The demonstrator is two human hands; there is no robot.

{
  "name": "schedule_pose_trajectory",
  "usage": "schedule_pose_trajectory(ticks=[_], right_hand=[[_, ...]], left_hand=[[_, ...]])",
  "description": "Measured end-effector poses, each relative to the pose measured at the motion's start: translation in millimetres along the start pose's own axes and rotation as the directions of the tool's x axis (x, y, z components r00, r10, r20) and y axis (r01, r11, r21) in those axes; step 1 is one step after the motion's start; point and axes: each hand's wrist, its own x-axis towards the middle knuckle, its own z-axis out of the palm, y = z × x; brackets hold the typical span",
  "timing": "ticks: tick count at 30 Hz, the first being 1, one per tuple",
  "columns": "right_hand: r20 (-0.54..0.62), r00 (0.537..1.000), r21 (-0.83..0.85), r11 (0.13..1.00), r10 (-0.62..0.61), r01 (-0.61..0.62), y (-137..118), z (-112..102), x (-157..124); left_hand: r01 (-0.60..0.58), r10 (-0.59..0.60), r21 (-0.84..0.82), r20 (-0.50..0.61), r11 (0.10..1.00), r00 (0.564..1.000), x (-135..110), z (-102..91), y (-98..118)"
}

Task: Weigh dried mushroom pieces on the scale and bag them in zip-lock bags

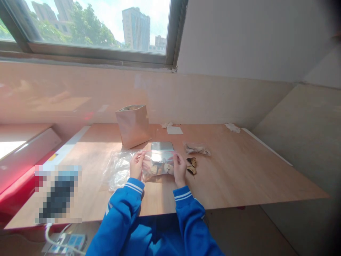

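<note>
A clear zip-lock bag (160, 177) with a red seal strip hangs between my hands, with several pale and dark dried slices, perhaps mushroom, inside. My left hand (136, 165) pinches its top left corner. At the top right corner, my right hand (179, 168) is closed on the same strip. Behind the bag lies a flat silvery scale-like plate (162, 146), partly covered. To the right of my right hand sit a few loose dried slices (191, 166). Farther back is another filled clear bag (197, 149). Flat clear plastic bags (119, 170) lie beside my left hand.
A tall open brown pouch (134, 127) stands at the back left. White paper (174, 130) and crumpled tissue (232, 128) lie near the wall. A blurred-out dark object (58, 195) rests at the front left, with a cable and power strip (71, 243) below the table edge.
</note>
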Motion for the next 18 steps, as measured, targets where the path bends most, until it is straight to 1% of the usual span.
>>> schedule_pose_trajectory(ticks=[4,8,14,18], right_hand=[[0.009,1.000,-0.043,0.999,-0.010,0.011,0,-1,-1],[0.010,0.999,-0.040,0.999,-0.031,0.031,2,-1,-1],[-0.020,0.998,-0.025,0.998,-0.053,0.053,2,-1,-1],[-0.033,0.998,-0.006,0.999,-0.051,0.051,2,-3,-1]], left_hand=[[-0.004,0.005,-0.042,0.002,0.999,1.000,-2,2.3,7],[-0.053,0.053,0.002,-0.032,0.999,0.998,-6,3.3,11],[-0.168,0.175,0.159,-0.028,0.973,0.984,-9,0.8,0],[-0.180,0.186,0.191,-0.011,0.965,0.983,-11,2.7,-2]])
